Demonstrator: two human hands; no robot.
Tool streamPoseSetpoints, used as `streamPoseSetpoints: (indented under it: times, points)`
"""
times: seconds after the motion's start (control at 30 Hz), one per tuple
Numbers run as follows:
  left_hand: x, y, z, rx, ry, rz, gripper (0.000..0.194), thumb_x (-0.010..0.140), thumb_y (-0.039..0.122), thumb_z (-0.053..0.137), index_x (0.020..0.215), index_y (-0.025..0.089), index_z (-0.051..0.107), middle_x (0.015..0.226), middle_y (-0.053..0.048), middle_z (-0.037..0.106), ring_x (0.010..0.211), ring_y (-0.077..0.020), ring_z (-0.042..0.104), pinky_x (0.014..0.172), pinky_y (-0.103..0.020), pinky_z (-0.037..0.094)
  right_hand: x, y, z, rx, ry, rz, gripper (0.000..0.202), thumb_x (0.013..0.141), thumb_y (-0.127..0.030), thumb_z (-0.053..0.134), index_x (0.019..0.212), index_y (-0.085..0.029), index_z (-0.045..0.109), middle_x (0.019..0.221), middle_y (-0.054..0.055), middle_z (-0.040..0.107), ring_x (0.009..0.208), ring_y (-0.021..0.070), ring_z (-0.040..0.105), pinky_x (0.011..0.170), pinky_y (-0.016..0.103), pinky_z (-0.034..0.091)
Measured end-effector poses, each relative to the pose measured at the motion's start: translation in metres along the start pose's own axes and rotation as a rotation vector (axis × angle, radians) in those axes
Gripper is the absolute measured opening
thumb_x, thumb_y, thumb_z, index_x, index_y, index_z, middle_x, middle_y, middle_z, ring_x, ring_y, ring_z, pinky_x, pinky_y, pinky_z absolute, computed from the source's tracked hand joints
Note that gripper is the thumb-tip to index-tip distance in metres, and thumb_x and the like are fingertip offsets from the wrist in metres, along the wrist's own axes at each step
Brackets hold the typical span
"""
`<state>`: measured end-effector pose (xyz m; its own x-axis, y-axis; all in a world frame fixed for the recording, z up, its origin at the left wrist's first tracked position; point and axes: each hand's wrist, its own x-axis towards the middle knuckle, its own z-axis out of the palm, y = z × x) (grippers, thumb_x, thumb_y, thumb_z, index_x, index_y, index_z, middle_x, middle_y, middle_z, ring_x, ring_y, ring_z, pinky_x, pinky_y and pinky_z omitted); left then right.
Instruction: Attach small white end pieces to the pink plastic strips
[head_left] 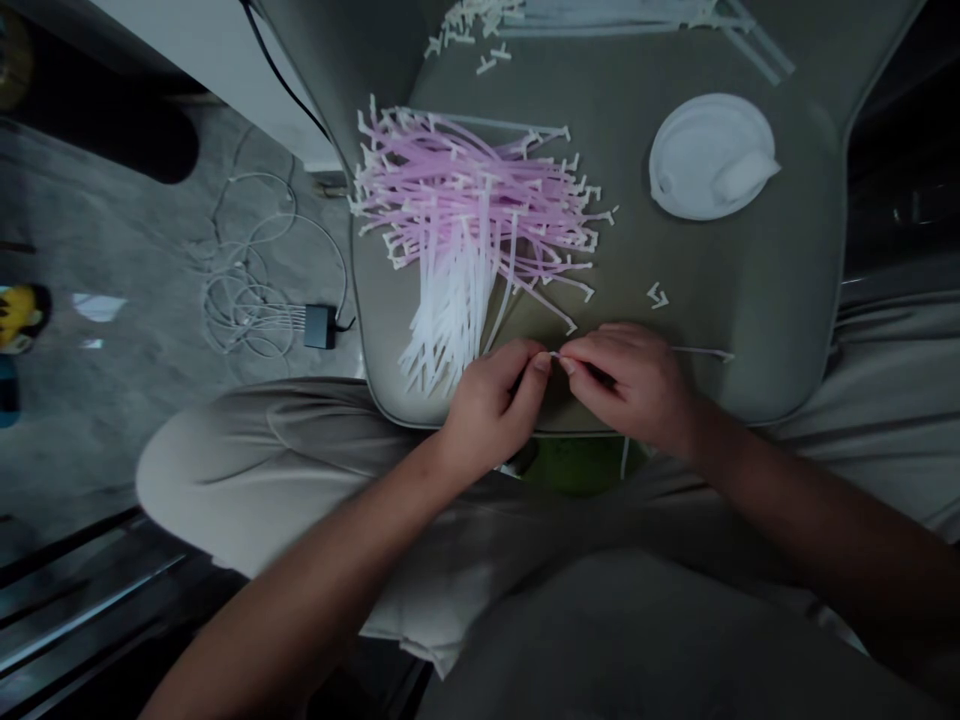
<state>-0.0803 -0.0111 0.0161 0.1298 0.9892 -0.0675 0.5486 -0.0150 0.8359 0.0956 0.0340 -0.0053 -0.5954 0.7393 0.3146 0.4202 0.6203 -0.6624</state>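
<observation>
My left hand (499, 400) is closed in a pinch at the chair seat's front edge. At its fingertips shows a tiny white plastic connector (553, 354), mostly hidden by the fingers. Facing it, my right hand (634, 385) pinches a thin plastic tube (697, 350), which comes out beyond the hand to the right and ends in a white connector (727, 356). The fingertips of both hands nearly touch. Just beyond them lies a heap of pinkish-purple tubes (487, 190) with white angled end connectors. A bundle of white tubes (450, 310) rests across the heap's near side.
The grey chair seat (780, 300) carries a white dish (709, 115) with a white crumpled piece in it, and loose connectors (658, 296). More connectors (480, 20) and clear tubes (615, 15) lie at the back. On the floor at left are coiled cables (255, 290) and a dark adapter (320, 327).
</observation>
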Motion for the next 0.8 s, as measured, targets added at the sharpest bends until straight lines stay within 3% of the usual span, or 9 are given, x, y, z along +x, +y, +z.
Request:
streamPoseSetpoints:
  times: [0.8]
  points:
    - [0.0001,-0.001,-0.0011,0.052,-0.004,0.035,0.027,0.099,0.028,0.042,0.08,0.017,0.059,0.065,0.001,0.055,0.061,-0.0113,0.052,0.058,-0.024,0.039,0.0,0.001,0.0015,-0.021,-0.014,0.009,0.019,0.092,-0.018,0.048,0.08,-0.019,0.064,0.072,0.002,0.069,0.065,0.0138,0.056,0.069,0.029,0.041]
